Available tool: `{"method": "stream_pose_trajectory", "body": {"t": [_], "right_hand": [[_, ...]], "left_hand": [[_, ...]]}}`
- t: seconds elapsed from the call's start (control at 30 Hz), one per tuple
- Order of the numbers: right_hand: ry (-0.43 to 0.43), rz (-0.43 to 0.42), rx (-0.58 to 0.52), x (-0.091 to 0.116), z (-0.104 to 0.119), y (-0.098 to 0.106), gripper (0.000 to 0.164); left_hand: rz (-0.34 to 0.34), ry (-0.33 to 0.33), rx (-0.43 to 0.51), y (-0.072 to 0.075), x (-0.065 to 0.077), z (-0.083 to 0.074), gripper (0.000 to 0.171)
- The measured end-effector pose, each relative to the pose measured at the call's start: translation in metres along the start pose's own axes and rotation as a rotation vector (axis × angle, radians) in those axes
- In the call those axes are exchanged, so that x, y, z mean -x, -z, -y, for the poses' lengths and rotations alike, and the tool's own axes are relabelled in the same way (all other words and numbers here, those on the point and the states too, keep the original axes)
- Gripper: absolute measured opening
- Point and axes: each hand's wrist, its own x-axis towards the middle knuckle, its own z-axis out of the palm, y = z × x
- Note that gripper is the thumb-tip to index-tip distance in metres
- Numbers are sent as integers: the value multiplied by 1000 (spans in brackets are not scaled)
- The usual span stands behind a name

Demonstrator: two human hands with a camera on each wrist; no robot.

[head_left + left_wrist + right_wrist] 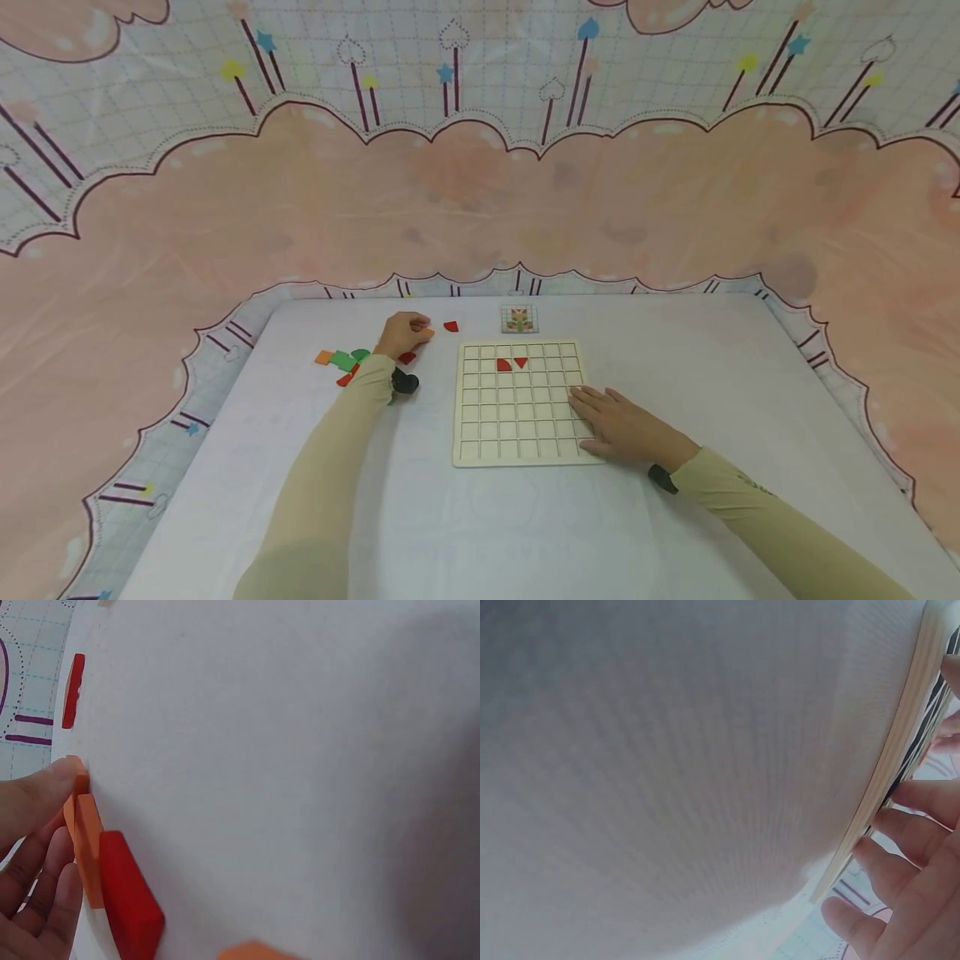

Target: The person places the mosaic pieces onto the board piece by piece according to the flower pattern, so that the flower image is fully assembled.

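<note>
My left hand (402, 335) is at the pile left of the board, pinching a small orange tile (427, 333). In the left wrist view the thumb (60, 784) presses on that orange piece, with another orange tile (89, 851) and a red tile (133, 900) just beside it. The cream grid board (517, 412) lies in the middle of the table. Near its top row sit a red quarter-round tile (503, 365) and a red triangle tile (521, 362), side by side. My right hand (626, 425) rests with its fingers spread across the board's right edge.
A loose red tile (451, 327) lies between the left hand and a small pattern card (519, 319) behind the board. Green tiles (343, 361), an orange tile (323, 357) and red ones lie around the left wrist. A white cloth (420, 517) covers the table.
</note>
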Motion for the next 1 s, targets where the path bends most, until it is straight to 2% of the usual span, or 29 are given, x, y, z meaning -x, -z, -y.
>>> {"method": "stream_pose_trajectory", "body": {"t": [0.3,0.67,1.0], "right_hand": [[-16,17,-14,0,-2,-1,69],[-3,11,-13,0,-2,-2,69],[-6,15,-15,1,-6,-3,69]], "left_hand": [[1,-31,9,2,-5,2,36],[-7,-118,-62,-11,-9,-14,35],[23,-141,-96,-21,-21,-21,33]]}}
